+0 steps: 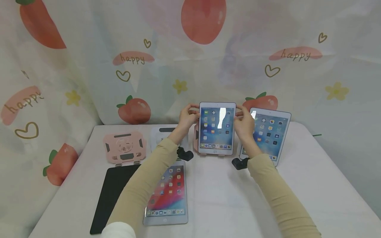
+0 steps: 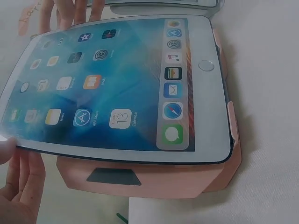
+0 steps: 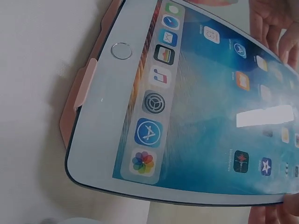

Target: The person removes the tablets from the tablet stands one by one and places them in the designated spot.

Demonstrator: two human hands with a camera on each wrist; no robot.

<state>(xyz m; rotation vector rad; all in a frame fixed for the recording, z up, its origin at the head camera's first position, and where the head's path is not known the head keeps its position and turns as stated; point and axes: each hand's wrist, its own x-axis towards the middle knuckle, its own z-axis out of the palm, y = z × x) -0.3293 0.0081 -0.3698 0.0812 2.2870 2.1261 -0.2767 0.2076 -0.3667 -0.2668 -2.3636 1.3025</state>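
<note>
A white-framed tablet (image 1: 217, 150) with a lit screen of app icons leans upright near the back of the table, its lower edge on a pink stand (image 2: 187, 184). One of the stand's lips (image 3: 86, 85) hooks over the tablet's bottom edge. My left hand (image 1: 187, 119) pinches the tablet's upper left edge, thumb toward the front. At the opposite upper edge, my right hand (image 1: 244, 124) grips it in the same way. Most of the stand is hidden behind the tablet.
To the right, a second lit tablet (image 1: 269, 132) leans upright, partly behind my right arm. Another pink stand (image 1: 125, 145) and a white stand (image 1: 154, 137) stand at back left. In front of them lie a black flat slab (image 1: 114, 195) and a red-screened tablet (image 1: 166, 195), partly under my left arm.
</note>
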